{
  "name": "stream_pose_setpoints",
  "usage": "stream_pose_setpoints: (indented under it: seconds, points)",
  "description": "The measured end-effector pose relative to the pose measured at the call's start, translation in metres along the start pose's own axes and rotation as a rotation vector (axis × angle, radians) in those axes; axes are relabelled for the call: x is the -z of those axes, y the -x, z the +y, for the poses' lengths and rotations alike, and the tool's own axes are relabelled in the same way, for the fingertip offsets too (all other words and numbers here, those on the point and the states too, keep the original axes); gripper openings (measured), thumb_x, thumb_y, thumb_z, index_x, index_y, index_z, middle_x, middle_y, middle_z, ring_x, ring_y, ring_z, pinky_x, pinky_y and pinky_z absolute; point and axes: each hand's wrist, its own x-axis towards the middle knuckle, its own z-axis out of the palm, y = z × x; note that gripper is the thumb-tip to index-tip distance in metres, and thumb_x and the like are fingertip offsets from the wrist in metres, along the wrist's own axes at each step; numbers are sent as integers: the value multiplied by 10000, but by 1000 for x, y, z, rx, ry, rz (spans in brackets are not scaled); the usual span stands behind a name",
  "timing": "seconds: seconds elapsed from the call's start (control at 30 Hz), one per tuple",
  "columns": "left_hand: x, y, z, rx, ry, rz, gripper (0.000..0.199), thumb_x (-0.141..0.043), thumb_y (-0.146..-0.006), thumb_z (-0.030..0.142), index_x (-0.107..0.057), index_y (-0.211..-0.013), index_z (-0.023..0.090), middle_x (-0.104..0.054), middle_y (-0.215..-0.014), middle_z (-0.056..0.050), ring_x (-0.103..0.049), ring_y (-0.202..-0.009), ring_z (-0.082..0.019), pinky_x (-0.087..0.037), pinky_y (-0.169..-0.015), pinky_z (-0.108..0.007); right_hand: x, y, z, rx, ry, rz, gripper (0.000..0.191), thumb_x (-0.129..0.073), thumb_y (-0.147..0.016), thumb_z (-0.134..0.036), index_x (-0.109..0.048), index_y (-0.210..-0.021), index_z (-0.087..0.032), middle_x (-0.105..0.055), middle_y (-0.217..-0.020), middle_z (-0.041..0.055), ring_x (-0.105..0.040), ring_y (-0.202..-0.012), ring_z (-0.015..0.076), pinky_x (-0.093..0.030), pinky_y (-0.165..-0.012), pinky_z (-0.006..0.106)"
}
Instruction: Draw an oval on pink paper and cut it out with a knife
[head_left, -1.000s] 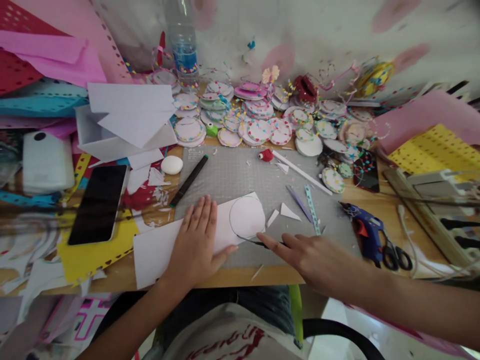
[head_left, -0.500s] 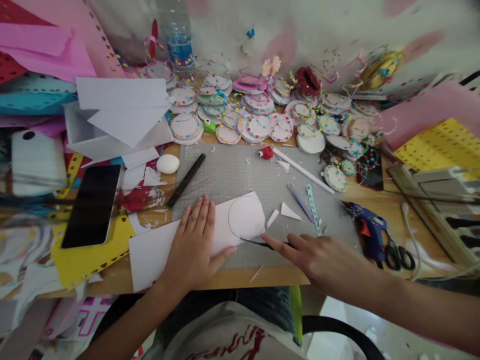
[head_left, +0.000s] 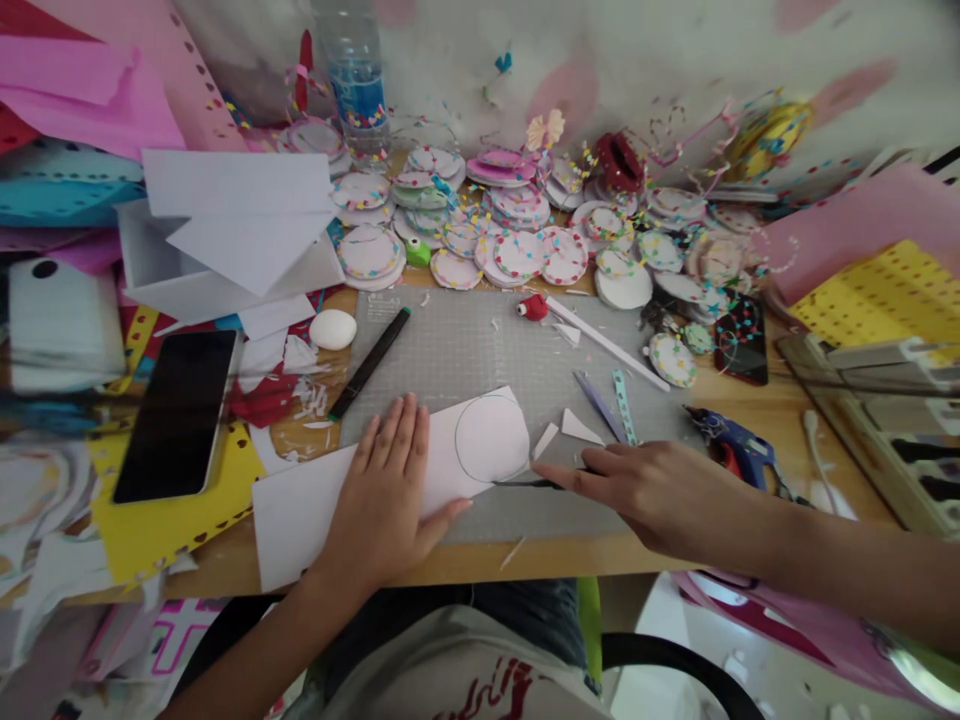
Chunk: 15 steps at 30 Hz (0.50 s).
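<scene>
One white sheet (head_left: 444, 460) lies under flattened left hand (head_left: 386, 485); right hand (head_left: 634, 490), gripping a slim dark tool (head_left: 529, 485), sits just beyond the sheet's circle-marked end.

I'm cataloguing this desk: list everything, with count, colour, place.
Paper strip: one, white, front centre
Slim tool: one, black, front centre
Cutting mat: one, grey, centre
Marker: one, black, mat's left
Egg-shaped object: one, white, left
Phones: two, black, left and right
Box: one, white, left
Bottle: one, clear, back left
Decorated discs: many, mostly white, back
Glue gun: one, blue, right
Left hand: one, bare, on paper strip
Right hand: one, bare, holding slim tool
</scene>
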Motion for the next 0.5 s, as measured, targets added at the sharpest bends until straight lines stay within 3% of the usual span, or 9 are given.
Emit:
stream_pose_setpoints:
  seconds: [0.3, 0.5]
  points:
    - [1, -2, 1, 13, 10, -11, 936, -474, -824, 612, -177, -1466, -2, -168, -1546, -236, -155, -1436, -345, -179, -1150, -504, -2, -6, 30, 100, 130, 55, 892, -546, -692, -29, -237, -1485, -296, -614, -930, 32, -527, -666, 152, -295, -534, 265]
    - [0, 0, 0, 3, 2, -4, 950, -458, -822, 630, -162, -1471, 2, -167, -1548, -231, -157, -1437, -337, -181, -1146, -502, -1, -9, 41, 153, 92, 54, 882, -522, -688, -14, -242, -1485, -270, -599, -930, 34, -526, -710, 161, -330, -581, 267]
